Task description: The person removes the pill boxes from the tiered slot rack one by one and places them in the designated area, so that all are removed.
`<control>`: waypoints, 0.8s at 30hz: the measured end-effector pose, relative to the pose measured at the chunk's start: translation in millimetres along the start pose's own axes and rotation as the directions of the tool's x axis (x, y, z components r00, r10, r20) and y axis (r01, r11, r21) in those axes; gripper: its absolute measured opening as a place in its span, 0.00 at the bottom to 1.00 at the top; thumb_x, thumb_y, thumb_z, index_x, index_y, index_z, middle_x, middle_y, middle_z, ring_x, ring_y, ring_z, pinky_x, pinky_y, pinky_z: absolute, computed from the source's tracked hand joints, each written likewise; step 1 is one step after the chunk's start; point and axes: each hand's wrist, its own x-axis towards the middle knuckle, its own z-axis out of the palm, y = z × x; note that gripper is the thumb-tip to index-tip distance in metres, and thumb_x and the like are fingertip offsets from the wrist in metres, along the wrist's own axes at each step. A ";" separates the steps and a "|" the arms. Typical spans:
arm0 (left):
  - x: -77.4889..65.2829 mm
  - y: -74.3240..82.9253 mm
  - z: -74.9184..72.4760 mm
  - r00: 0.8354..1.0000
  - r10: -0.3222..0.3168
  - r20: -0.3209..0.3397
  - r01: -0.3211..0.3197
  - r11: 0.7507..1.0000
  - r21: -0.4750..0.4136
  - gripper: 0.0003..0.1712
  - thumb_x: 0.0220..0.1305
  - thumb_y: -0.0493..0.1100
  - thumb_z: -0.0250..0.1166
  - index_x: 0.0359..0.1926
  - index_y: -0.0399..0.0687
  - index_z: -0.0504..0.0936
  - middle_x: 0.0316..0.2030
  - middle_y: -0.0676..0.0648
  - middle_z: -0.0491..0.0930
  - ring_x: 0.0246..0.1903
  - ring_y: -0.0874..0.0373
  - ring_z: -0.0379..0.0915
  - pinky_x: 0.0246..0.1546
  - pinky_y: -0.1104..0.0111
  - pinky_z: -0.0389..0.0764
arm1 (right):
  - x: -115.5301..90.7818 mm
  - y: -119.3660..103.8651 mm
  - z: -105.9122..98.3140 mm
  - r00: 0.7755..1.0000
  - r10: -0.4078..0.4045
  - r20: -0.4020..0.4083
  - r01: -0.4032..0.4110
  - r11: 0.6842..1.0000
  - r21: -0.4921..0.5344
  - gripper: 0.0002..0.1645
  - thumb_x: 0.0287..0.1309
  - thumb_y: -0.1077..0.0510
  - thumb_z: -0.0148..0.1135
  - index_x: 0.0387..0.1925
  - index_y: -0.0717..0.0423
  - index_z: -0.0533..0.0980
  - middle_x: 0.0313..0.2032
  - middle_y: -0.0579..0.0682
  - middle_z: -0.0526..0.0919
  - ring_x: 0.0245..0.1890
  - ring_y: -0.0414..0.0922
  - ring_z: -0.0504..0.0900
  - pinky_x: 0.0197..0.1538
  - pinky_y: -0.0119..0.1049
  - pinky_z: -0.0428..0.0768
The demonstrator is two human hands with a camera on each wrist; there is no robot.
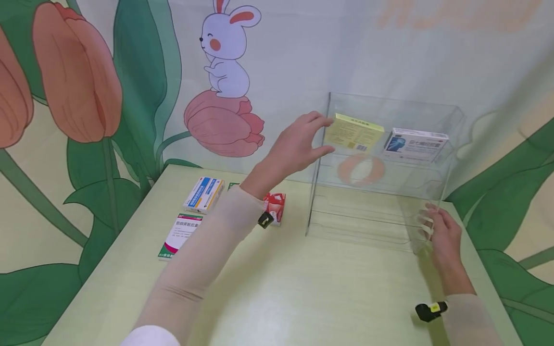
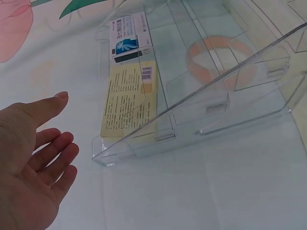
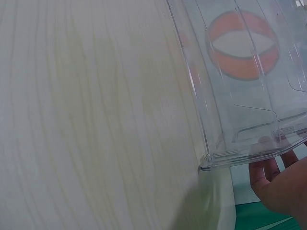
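A clear plastic rack (image 1: 363, 211) with tiers stands on the table's right half. On its top tier lean a yellow medicine box (image 1: 352, 134) and a white medicine box (image 1: 415, 145) with a blue picture. My left hand (image 1: 298, 142) is raised at the rack's upper left corner, thumb and fingers spread. The left wrist view shows a gap between this hand (image 2: 41, 163) and the yellow box (image 2: 128, 98), nothing in its grasp. Low on the rack's right side, my right hand (image 1: 446, 235) touches the outer wall with its fingertips, which show through the plastic (image 3: 259, 120).
Left on the table (image 1: 277, 288) lie a blue-and-white medicine box (image 1: 204, 194), a white box with green and magenta bands (image 1: 182, 235) and a red box (image 1: 275, 206). My left forearm partly covers them. Behind hangs a printed cloth (image 1: 294, 57) with a rabbit and tulips.
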 end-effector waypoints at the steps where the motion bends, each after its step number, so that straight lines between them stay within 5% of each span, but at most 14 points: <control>1: 6.3 3.3 2.9 1.000 0.006 0.009 -0.006 1.000 0.004 0.36 0.70 0.52 0.73 0.74 0.47 0.74 0.66 0.50 0.75 0.66 0.57 0.70 0.63 0.69 0.75 | -0.5 -0.6 -0.5 1.000 0.000 -0.002 0.000 1.000 0.003 0.18 0.78 0.53 0.61 0.63 0.53 0.81 0.46 0.39 0.89 0.42 0.35 0.88 0.38 0.29 0.86; 13: 55.6 11.1 41.8 0.996 0.090 0.022 -0.090 0.996 0.015 0.43 0.71 0.57 0.71 0.80 0.52 0.66 0.78 0.53 0.64 0.78 0.61 0.55 0.73 0.78 0.57 | 2.6 2.8 -4.7 1.000 0.004 0.005 -0.005 1.000 0.009 0.21 0.77 0.52 0.62 0.65 0.54 0.80 0.47 0.41 0.89 0.46 0.38 0.87 0.41 0.29 0.86; 24: 77.1 6.1 59.4 0.987 0.059 0.149 -0.093 0.968 0.232 0.47 0.74 0.62 0.66 0.84 0.51 0.58 0.82 0.51 0.56 0.82 0.57 0.45 0.79 0.72 0.44 | 7.6 8.0 -9.0 1.000 -0.016 0.002 0.016 1.000 -0.006 0.17 0.78 0.50 0.61 0.61 0.48 0.83 0.47 0.38 0.89 0.43 0.35 0.86 0.40 0.28 0.85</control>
